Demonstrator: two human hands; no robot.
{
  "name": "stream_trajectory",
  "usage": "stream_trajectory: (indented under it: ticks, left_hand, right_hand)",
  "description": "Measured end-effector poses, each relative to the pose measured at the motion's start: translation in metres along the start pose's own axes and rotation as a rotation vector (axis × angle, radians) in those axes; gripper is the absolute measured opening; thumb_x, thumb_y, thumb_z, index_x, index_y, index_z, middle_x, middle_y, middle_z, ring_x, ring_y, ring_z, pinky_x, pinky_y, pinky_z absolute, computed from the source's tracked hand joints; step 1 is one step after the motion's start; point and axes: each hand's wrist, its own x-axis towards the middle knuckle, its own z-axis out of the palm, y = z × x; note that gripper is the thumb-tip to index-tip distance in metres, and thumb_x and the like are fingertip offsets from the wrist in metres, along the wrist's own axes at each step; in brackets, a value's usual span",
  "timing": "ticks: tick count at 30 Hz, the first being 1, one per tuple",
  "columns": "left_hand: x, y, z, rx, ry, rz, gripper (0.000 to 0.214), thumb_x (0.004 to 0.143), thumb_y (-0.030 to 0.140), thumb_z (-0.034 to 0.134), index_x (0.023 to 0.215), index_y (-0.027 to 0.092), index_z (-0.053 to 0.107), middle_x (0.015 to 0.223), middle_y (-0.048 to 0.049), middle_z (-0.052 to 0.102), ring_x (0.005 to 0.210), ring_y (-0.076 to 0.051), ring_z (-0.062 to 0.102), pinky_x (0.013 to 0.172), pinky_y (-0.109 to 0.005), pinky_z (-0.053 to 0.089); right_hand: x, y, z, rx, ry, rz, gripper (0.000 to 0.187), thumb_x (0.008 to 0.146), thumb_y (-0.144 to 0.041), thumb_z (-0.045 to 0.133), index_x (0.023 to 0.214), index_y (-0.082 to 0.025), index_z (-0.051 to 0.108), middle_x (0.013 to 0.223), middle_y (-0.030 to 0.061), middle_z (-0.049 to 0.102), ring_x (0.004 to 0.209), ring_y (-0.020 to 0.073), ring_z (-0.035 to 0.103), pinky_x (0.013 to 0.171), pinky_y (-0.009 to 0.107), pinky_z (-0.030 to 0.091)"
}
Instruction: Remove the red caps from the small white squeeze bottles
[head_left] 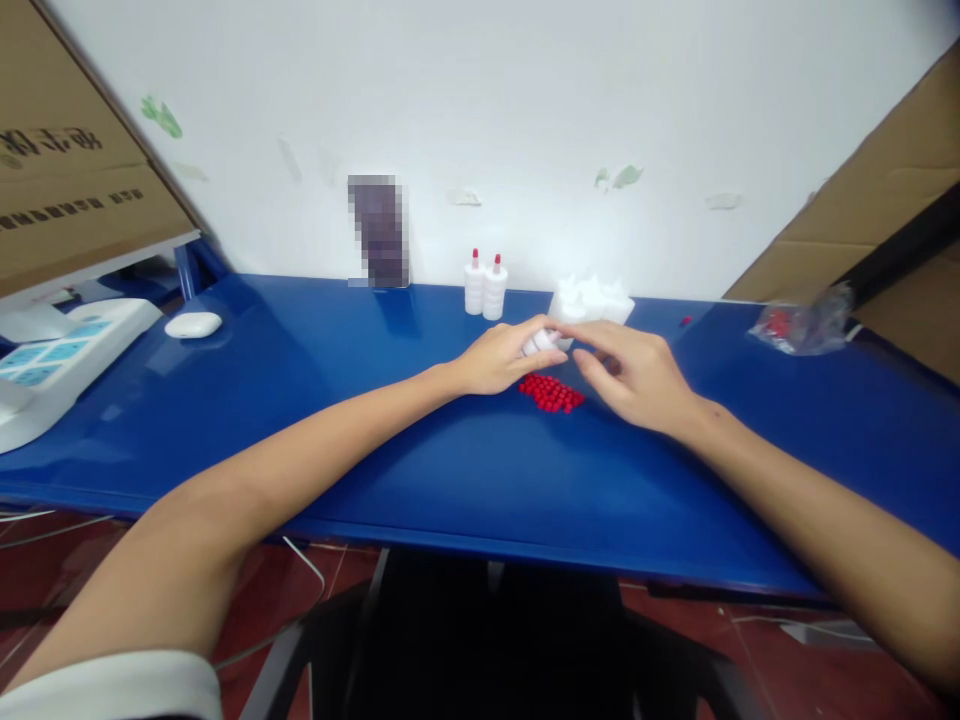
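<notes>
Bare forearms reach over the blue worktop [300,400], where the left hand [499,358] curls around a small white bottle [541,341], light, smooth, best held round its body, while the right hand [634,375], half-closed, pinches its tip above loose red caps [551,392].

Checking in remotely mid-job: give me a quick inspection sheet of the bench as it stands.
Surface: blue table, glossy, bare in front.
Job's things: small white bottle held between both hands; pile of red caps just below them.
Clutter: two capped bottles at the wall, white container, stray red cap, plastic bag, white mouse-like object, white device.
Grippers: left hand shut on the bottle; right hand fingertips at its tip.
Cables: thin wires under the table.
Surroundings: white wall, cardboard boxes at both sides.
</notes>
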Motion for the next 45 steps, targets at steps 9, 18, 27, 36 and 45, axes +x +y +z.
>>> stream_trajectory:
  ticks: [9,18,27,36,45]
  left_hand:
    - [-0.003,0.005,0.0,0.021,0.035,0.003,0.047,0.106,0.053,0.033,0.108,0.017,0.063,0.075,-0.0007,0.063,0.068,-0.013,0.058,0.069,-0.027,0.044]
    - [-0.002,0.003,0.001,0.006,0.037,-0.001,0.036,0.107,0.037,0.032,0.107,0.016,0.062,0.075,0.0002,0.064,0.068,-0.012,0.059,0.071,-0.027,0.044]
    - [-0.002,0.002,0.001,0.04,0.019,-0.011,0.036,0.106,0.039,0.034,0.105,0.017,0.062,0.074,0.0006,0.062,0.067,-0.013,0.058,0.069,-0.028,0.043]
    - [-0.002,0.004,0.001,0.064,0.023,-0.01,0.036,0.104,0.041,0.035,0.108,0.017,0.062,0.075,-0.0002,0.063,0.068,-0.014,0.059,0.068,-0.027,0.044]
    - [-0.002,0.006,-0.001,0.116,0.001,0.021,0.038,0.102,0.048,0.041,0.11,0.018,0.064,0.08,-0.0011,0.068,0.071,-0.015,0.061,0.071,-0.028,0.044]
  right_hand:
    - [0.005,0.015,-0.01,-0.353,-0.004,0.288,0.03,0.086,-0.025,0.053,0.093,-0.021,0.081,0.089,0.0076,0.08,0.077,0.0282,0.073,0.067,0.039,0.052]
    - [0.008,0.015,-0.013,-0.468,-0.262,0.407,0.042,0.091,-0.031,0.045,0.116,-0.021,0.078,0.114,0.0107,0.078,0.095,0.0335,0.073,0.068,0.041,0.049]
    - [0.007,0.011,-0.014,-0.516,-0.259,0.33,0.045,0.094,-0.033,0.044,0.13,-0.025,0.069,0.121,0.0081,0.074,0.085,0.0282,0.07,0.059,0.034,0.036]
    - [0.01,0.01,-0.01,-0.386,-0.14,0.225,0.045,0.092,-0.034,0.046,0.049,-0.022,0.051,0.057,0.0071,0.06,0.064,0.0221,0.057,0.067,0.039,0.037]
    - [0.003,-0.002,0.007,-0.055,-0.16,0.242,0.024,0.096,-0.036,0.052,0.111,-0.021,0.063,0.06,-0.0028,0.058,0.052,0.0156,0.053,0.057,0.029,0.039]
